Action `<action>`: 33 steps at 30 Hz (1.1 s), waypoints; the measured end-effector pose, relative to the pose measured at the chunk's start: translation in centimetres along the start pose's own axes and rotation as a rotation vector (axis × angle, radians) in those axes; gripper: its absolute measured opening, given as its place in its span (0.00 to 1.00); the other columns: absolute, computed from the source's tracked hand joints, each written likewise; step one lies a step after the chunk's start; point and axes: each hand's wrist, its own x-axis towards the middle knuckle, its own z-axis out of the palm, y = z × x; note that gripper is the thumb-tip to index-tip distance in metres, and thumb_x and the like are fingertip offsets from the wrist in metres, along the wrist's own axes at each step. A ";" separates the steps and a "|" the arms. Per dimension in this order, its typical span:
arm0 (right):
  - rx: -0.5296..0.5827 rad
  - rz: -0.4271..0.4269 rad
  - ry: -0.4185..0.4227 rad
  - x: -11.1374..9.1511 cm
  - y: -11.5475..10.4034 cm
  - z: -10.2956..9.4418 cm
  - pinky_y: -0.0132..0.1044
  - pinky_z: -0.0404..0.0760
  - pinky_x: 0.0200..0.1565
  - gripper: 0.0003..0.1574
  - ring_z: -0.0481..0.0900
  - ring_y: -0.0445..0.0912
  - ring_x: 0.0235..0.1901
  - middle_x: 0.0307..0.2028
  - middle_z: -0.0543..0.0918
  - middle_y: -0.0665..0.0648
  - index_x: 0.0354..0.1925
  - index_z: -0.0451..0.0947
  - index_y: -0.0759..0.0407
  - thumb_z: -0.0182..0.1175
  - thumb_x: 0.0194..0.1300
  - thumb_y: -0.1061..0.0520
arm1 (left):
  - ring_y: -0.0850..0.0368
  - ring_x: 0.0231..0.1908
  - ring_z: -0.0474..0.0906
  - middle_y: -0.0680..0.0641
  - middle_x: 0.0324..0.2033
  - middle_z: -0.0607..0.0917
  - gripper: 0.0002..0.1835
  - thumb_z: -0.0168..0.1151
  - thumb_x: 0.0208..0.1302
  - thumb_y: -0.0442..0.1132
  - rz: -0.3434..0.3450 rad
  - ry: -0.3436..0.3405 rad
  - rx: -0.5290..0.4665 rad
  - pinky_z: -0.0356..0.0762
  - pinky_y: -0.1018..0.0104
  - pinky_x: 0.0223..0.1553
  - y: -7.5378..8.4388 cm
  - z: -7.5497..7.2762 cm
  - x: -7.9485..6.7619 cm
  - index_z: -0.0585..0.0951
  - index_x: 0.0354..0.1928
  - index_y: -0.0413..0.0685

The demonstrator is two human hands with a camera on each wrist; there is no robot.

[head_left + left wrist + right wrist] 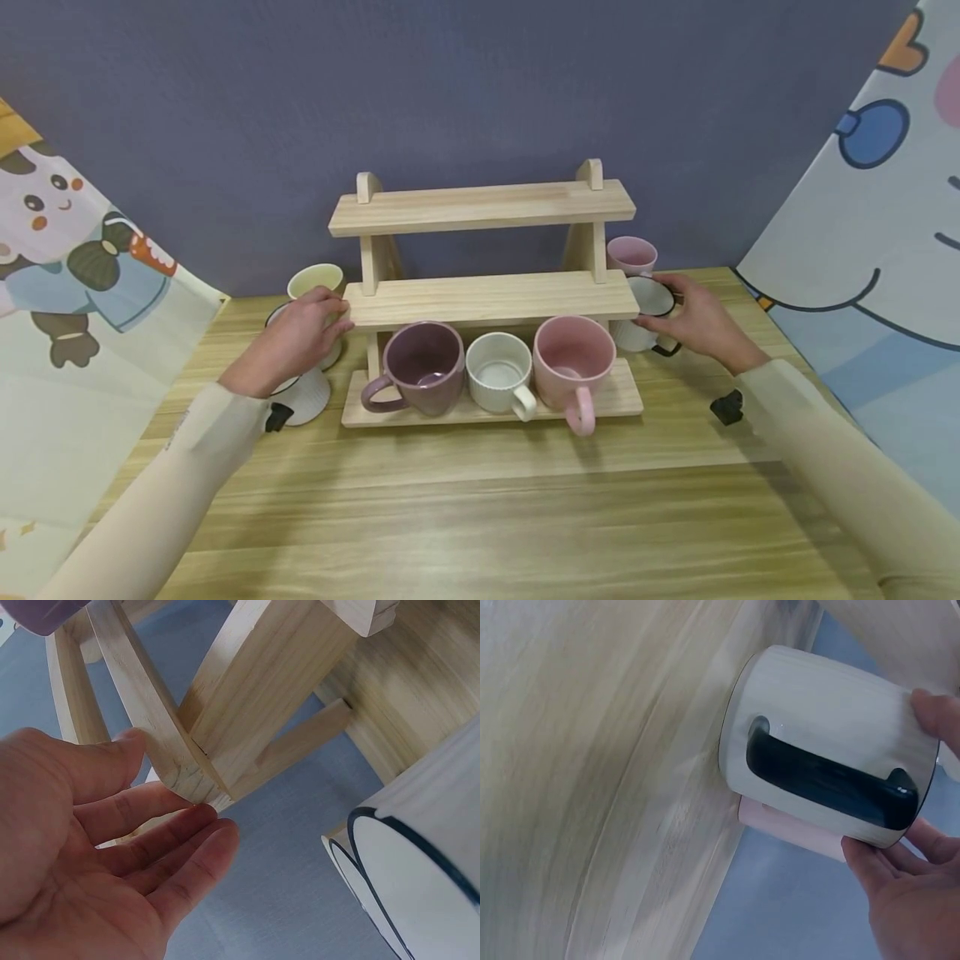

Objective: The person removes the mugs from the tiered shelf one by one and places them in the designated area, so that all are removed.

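My left hand (302,339) holds the left end of the middle board of a wooden tiered shelf (480,300). In the left wrist view its thumb (124,754) lies along one face of the board and the fingers curl at its end. On the right, my right hand (701,321) grips a white mug (636,337) with a black rim near its top. The right wrist view shows this mug's black handle (829,780) facing the camera, thumb and fingers on opposite sides of the rim.
A purple mug (425,367), a small white cup (498,372) and a pink mug (573,362) stand on the bottom board. A lilac-pink cup (632,252) is behind the held mug. A yellow cup (317,279) and white black-rimmed mugs (307,400) stand by my left hand.
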 end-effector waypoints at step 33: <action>0.055 0.083 0.038 0.0 1.2 -1.0 0.60 0.68 0.54 0.54 0.67 0.68 0.56 0.59 0.66 0.75 0.66 0.56 0.74 0.67 0.56 0.42 | 0.42 0.42 0.76 0.36 0.41 0.77 0.11 0.60 0.65 0.33 0.001 -0.008 -0.001 0.75 0.48 0.42 0.1 -0.1 0.0 0.79 0.43 0.28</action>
